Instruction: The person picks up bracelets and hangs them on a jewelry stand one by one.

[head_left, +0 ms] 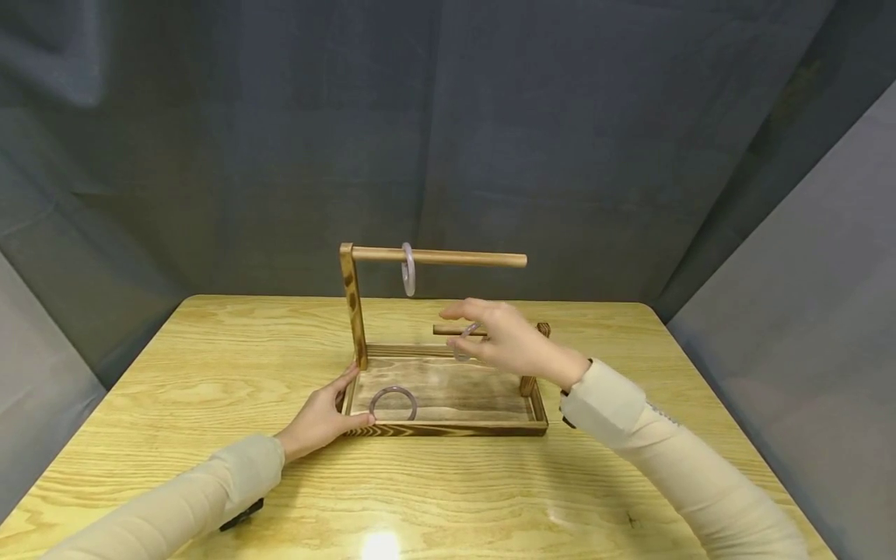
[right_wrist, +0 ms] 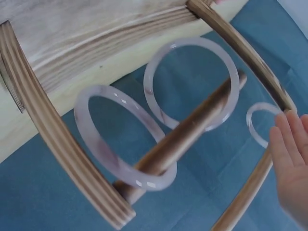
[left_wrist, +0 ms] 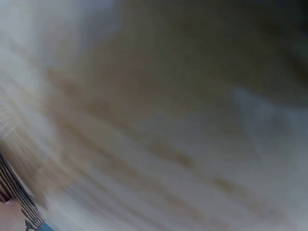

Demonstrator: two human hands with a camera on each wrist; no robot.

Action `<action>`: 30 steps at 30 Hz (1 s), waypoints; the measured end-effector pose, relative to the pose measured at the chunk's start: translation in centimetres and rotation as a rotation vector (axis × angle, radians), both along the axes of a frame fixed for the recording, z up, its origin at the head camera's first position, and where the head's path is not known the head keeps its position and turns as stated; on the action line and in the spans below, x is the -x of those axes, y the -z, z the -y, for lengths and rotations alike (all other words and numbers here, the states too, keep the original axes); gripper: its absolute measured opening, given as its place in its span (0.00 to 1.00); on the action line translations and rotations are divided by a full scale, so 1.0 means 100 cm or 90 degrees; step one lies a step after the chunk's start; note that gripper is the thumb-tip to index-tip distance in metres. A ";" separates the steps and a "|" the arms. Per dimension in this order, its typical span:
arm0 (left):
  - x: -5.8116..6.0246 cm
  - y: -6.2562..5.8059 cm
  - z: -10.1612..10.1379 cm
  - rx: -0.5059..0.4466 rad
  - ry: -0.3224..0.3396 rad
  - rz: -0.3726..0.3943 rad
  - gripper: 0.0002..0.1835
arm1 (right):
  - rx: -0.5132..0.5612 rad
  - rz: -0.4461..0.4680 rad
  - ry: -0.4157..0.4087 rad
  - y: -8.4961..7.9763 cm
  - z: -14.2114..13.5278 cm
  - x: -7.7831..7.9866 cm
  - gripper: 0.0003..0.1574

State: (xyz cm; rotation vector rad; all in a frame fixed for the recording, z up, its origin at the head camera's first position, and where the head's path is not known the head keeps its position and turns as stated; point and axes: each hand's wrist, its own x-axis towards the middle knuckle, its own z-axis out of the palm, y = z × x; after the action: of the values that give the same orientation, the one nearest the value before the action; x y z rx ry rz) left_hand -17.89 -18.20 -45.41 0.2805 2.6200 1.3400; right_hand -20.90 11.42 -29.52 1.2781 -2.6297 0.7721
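Observation:
My left hand [head_left: 323, 416] grips the left end of a wooden bangle rack [head_left: 448, 428], thumb at the front rim and fingers along the side. My right hand [head_left: 514, 338] is beside the lower rod [head_left: 442, 330], fingers extended and thumb apart from them. A pale lilac bangle [right_wrist: 149, 77] hangs near that rod's free end, overlapping the fingertips in the head view. Nearer the short post hangs another bangle [right_wrist: 89, 125], hidden behind the hand in the head view. A third bangle [head_left: 409, 270] hangs on the upper rod [head_left: 476, 257]. In the tray lies one more bangle [head_left: 394, 389].
The rack stands on a yellow wood-grain table [head_left: 448, 482]. Its tall post [head_left: 354, 307] rises at the left, its short post [right_wrist: 67, 139] at the right. Dark cloth [head_left: 448, 140] hangs behind the table. The left wrist view is mostly blurred, with striped wood [left_wrist: 17, 185] at its lower left.

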 end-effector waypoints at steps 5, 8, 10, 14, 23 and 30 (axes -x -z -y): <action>0.000 0.001 0.000 -0.003 0.003 0.002 0.50 | -0.073 0.001 -0.004 0.009 0.007 -0.003 0.24; 0.000 0.002 0.000 -0.005 0.005 0.004 0.51 | -0.103 -0.001 -0.015 0.015 0.011 -0.004 0.25; 0.000 0.002 0.000 -0.008 0.003 0.005 0.51 | -0.110 0.008 -0.024 0.020 0.014 -0.005 0.26; 0.000 0.002 0.000 -0.006 0.001 0.003 0.50 | -0.126 0.033 -0.017 0.028 0.019 -0.007 0.27; 0.001 0.000 0.000 -0.005 -0.002 0.002 0.50 | -0.103 0.117 -0.020 0.053 0.026 -0.008 0.31; 0.001 0.000 -0.001 0.006 0.001 0.001 0.50 | -0.115 0.158 -0.027 0.073 0.031 -0.007 0.33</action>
State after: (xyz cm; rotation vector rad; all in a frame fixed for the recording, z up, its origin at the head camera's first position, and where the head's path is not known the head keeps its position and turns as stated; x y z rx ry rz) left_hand -17.94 -18.12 -45.37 0.2802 2.6242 1.3259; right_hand -20.24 8.33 -36.78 1.3659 -2.9370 0.7587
